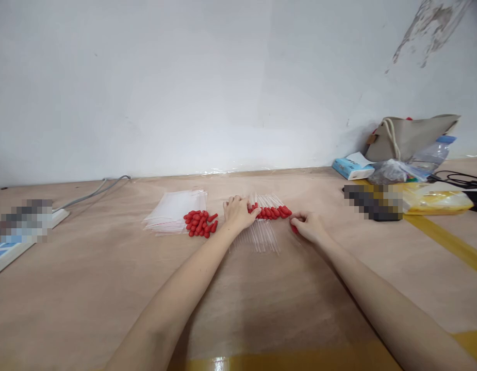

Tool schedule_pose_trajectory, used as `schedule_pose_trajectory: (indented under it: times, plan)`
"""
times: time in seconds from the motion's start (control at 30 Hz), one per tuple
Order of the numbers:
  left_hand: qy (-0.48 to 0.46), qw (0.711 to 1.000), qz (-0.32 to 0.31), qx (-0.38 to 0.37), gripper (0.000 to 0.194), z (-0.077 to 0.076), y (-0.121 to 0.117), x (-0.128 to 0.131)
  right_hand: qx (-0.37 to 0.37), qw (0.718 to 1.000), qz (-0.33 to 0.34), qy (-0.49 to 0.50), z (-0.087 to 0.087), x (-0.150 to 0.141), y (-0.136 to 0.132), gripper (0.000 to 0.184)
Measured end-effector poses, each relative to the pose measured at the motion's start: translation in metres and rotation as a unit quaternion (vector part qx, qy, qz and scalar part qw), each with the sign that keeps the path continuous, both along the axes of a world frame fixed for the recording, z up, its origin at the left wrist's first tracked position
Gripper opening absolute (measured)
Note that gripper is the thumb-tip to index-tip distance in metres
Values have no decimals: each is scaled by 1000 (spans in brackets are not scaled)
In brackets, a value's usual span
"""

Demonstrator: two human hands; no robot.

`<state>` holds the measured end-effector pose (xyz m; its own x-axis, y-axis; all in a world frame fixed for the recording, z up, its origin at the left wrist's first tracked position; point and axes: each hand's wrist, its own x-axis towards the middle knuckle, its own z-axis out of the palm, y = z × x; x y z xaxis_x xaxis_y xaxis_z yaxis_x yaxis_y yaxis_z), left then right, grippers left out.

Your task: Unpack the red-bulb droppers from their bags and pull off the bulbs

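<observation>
A bundle of thin clear tubes (257,238) lies side by side on the table, with a row of red rubber bulbs (275,212) across its middle. My left hand (238,212) rests over the left end of this row, thumb and fingers apart, the thumb touching the bulbs. To the right of the row, the fingers of my right hand (308,226) are closed on a single red rubber bulb (294,229), partly hidden by them. Left of my left hand is a loose pile of red bulbs (199,223), partly over a stack of clear plastic bags (172,208).
A power strip (29,239) with a grey cable (95,195) sits at the left. At the right are a blue tissue pack (350,168), a grey bag (412,139), a yellow packet (435,200) and a dark, blurred-out object (372,203). A wall (223,87) stands behind.
</observation>
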<state>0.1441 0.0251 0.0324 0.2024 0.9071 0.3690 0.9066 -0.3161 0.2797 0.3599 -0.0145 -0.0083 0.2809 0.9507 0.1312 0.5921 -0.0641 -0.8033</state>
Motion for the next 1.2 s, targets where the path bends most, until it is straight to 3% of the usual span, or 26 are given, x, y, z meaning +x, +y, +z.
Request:
schedule_pose_trajectory:
  times: [0.2,0.5,0.6,0.8,0.87,0.9,1.0,1.07,1.2]
  plan:
    - [-15,1000,5,7,32,-2,5,3,-3,1000,15,19,-10,-9,2,18]
    - [-60,998,28,-8,21,2,2,9,13,997,70,38,-5,-10,-3,25]
    - [-79,997,16,8,16,4,-11,-5,40,997,44,40,-9,-9,1,32]
    - [-82,990,-89,68,14,-6,-54,-61,79,996,17,28,-8,-5,-2,40]
    - [-80,988,-102,88,13,-13,-68,-80,76,992,94,-38,2,-1,-9,41]
    - [-83,986,-108,94,12,-16,-73,-88,72,980,164,-91,9,1,-12,43]
    - [-108,981,-117,108,11,-22,-83,-102,59,906,355,-224,28,4,-21,53]
    - [-124,979,-118,110,11,-23,-84,-105,50,872,398,-280,35,2,-25,58]
    - [-129,979,-117,105,10,-24,-84,-104,59,847,407,-337,34,-4,-26,59]
